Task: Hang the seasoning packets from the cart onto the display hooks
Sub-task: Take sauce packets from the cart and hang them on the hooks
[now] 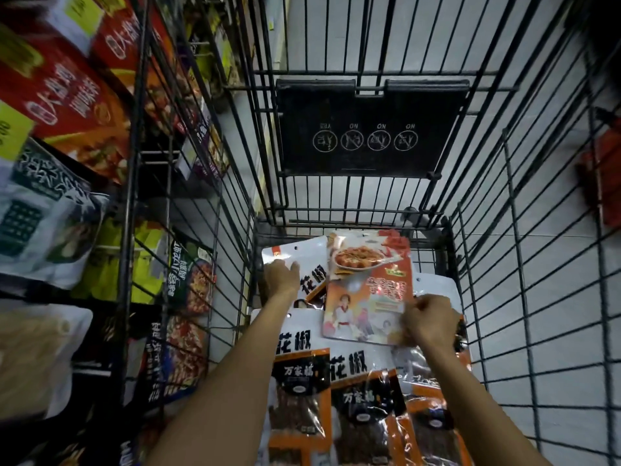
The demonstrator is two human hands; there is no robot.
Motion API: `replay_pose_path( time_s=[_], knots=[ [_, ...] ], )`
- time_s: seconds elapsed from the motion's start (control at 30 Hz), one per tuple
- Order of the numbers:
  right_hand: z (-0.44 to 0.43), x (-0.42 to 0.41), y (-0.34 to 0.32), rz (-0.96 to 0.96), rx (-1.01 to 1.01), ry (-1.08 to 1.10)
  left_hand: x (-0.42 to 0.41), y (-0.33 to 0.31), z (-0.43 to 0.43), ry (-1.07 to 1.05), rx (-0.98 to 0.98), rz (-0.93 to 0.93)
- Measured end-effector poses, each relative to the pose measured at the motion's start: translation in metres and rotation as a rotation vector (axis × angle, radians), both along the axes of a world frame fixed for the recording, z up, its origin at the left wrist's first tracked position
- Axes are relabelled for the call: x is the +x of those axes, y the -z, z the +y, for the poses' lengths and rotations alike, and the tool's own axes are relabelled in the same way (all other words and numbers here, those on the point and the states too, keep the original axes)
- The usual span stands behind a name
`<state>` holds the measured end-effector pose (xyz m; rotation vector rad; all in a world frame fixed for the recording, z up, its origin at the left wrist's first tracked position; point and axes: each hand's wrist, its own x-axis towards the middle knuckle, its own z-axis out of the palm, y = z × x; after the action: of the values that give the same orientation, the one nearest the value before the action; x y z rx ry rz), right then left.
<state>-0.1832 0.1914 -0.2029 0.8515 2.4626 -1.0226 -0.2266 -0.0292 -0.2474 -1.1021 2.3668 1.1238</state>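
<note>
Both my arms reach down into a black wire cart [450,230]. My right hand [428,319] pinches the edge of an orange seasoning packet [366,284] with a food picture, lifted slightly above the pile. My left hand [281,275] lies with straight fingers on a white-topped peppercorn packet [295,253] at the cart's far left. Several more peppercorn packets [302,391] with clear windows and orange trim lie flat below my arms.
Display shelving [67,95] with hanging red, green and white packets runs along the left, close to the cart's side. A black fold-down seat panel [366,129] stands at the cart's far end. White tiled floor [554,297] shows through the wire on the right.
</note>
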Motion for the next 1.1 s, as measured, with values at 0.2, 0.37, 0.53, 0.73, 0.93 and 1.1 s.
replay_pose_path(
  time_s=[0.2,0.37,0.53,0.73,0.93,1.1],
  knots=[
    [0.029,0.020,0.001,0.133,0.138,0.135,-0.004,-0.003,0.037,0.068,0.026,0.030],
    [0.041,0.039,0.005,0.125,0.153,0.221,-0.002,-0.008,0.073,0.136,0.055,0.029],
    [0.039,0.036,0.009,0.084,0.063,0.294,-0.011,-0.005,0.077,0.083,0.129,-0.078],
    [0.034,0.018,0.007,-0.074,-0.107,0.364,-0.016,-0.006,0.072,-0.023,0.430,-0.095],
    [0.036,0.014,-0.001,-0.166,-0.497,0.497,-0.007,-0.013,0.065,-0.007,0.491,-0.068],
    [0.040,0.029,-0.007,-0.215,-0.483,0.405,0.011,-0.022,0.040,-0.056,0.525,-0.063]
  ],
)
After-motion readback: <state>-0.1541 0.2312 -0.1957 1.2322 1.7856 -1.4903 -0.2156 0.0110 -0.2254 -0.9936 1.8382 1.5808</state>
